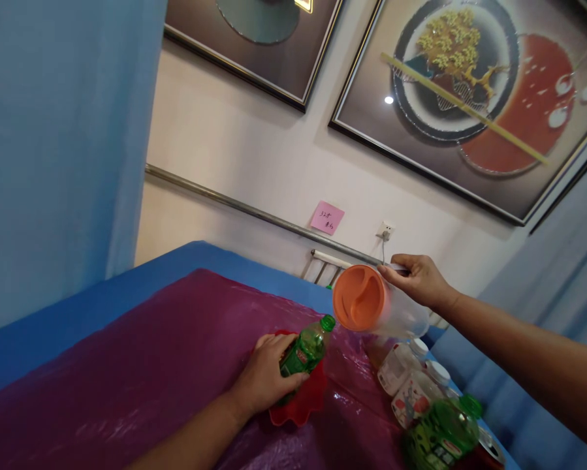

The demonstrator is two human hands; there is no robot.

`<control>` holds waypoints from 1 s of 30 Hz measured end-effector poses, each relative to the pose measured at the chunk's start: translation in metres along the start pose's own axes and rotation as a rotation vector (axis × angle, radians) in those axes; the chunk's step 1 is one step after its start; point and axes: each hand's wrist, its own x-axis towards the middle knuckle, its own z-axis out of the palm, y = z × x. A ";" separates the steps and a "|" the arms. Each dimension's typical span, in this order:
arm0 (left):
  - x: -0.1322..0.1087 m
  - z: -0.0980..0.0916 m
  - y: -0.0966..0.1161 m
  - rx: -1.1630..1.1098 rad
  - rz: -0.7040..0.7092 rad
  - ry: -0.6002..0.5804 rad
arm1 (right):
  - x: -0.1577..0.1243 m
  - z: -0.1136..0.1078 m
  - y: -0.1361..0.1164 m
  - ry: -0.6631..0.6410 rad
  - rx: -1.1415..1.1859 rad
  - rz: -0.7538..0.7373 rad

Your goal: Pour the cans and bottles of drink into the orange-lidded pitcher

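Observation:
My left hand (268, 372) is wrapped round a green plastic bottle (307, 350), which leans to the right and has a green cap or neck at its top. Under and behind the bottle is a red dish (298, 406) with a scalloped edge. My right hand (418, 277) grips the handle of a translucent plastic pitcher (405, 312). Tipped on its side in the air, the pitcher points its orange lid (359, 297) left, above and apart from the bottle. I cannot make out any liquid flowing.
Clear bottles with white caps (413, 398), a larger green bottle (444, 434) and a can (489, 447) stand at right. Purple plastic sheeting (151, 352) covers a blue surface (234, 264). Behind are a metal rail (249, 210), a socket (385, 230) and blue curtains (63, 150).

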 end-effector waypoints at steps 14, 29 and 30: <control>-0.002 -0.001 0.004 0.001 -0.024 0.000 | 0.002 -0.003 -0.004 -0.013 -0.003 -0.030; -0.002 -0.002 0.004 -0.010 -0.006 0.001 | 0.001 0.000 -0.005 -0.005 -0.014 -0.044; -0.002 -0.002 0.005 -0.009 -0.006 0.003 | 0.001 0.000 -0.005 -0.007 -0.012 -0.045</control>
